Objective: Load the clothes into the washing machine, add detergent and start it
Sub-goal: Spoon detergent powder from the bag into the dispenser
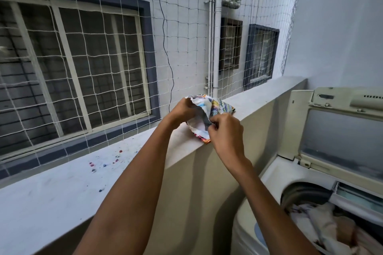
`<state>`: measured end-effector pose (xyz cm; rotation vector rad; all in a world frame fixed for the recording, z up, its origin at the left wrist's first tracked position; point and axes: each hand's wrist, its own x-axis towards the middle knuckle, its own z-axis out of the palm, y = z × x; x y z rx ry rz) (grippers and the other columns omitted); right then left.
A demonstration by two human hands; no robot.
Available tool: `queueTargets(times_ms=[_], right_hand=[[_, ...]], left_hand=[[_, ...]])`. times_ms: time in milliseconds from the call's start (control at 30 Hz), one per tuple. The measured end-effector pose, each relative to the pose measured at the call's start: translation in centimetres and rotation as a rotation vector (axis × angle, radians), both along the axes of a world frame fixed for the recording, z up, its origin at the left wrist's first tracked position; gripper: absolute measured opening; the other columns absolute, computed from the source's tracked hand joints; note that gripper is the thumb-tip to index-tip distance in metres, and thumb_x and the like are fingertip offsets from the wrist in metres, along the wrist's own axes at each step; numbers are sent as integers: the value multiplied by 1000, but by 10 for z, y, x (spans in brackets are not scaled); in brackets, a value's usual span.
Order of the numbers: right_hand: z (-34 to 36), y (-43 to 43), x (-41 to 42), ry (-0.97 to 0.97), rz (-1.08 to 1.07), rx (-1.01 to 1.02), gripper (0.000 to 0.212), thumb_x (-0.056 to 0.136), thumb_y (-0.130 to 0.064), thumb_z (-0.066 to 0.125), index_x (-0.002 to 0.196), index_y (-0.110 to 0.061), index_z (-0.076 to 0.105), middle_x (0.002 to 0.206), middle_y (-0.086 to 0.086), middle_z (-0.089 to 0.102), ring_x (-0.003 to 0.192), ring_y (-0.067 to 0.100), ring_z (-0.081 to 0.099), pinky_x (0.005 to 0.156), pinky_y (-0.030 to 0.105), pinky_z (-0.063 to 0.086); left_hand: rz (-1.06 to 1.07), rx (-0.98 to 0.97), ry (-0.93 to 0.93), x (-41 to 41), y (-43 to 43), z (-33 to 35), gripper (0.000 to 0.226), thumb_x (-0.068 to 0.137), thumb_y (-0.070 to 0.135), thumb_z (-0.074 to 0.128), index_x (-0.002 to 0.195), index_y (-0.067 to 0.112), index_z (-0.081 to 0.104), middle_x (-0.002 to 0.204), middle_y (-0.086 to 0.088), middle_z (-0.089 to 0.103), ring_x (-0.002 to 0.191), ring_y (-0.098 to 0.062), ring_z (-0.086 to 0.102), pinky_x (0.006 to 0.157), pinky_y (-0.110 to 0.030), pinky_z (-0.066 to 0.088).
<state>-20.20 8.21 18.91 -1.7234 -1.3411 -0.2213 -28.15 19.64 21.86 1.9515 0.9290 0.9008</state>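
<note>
Forearms (134, 182) extend as left hand (182, 109) and right hand (226, 132) each pinch the light, crinkly detergent packet's (215, 105) mouth, probably the surest hold.

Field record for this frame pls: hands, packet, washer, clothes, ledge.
left hand: grips the packet's far upper edge
right hand: pinches the packet's near edge
packet: colourful, crumpled, likely detergent; rests on the ledge between both hands
ledge: pale, with small coloured specks
washing machine: lower right, top-loading
lid: raised
clothes: inside the machine
</note>
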Motion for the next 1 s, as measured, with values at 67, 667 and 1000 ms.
queueTargets(times_ms=[67, 667, 1000], right_hand=[[-1, -1, -5, -29, 2, -5, 17, 83, -3, 50, 84, -3, 67, 92, 19, 65, 89, 35, 57, 69, 33, 36], [2, -29, 16, 186, 162, 133, 20, 84, -30, 64, 98, -17, 72, 83, 3, 73, 78, 21, 67, 73, 32, 51], [-30, -77, 124, 270, 48, 130, 14, 85, -29, 64, 92, -19, 71, 76, -8, 68, 65, 1, 61, 58, 7, 44]], left_hand=[[-3, -18, -6, -3, 7, -3, 31, 74, -16, 44, 93, 2, 60, 84, -12, 57, 73, -19, 51, 62, -25, 41], [487, 252, 25, -19, -49, 3, 32, 88, 3, 50, 117, 8, 61, 117, -14, 63, 105, -30, 57, 81, -30, 41], [604, 1044, -463, 60, -112, -17, 22, 89, 0, 48, 104, 0, 65, 118, -18, 61, 115, -26, 53, 100, -30, 41]])
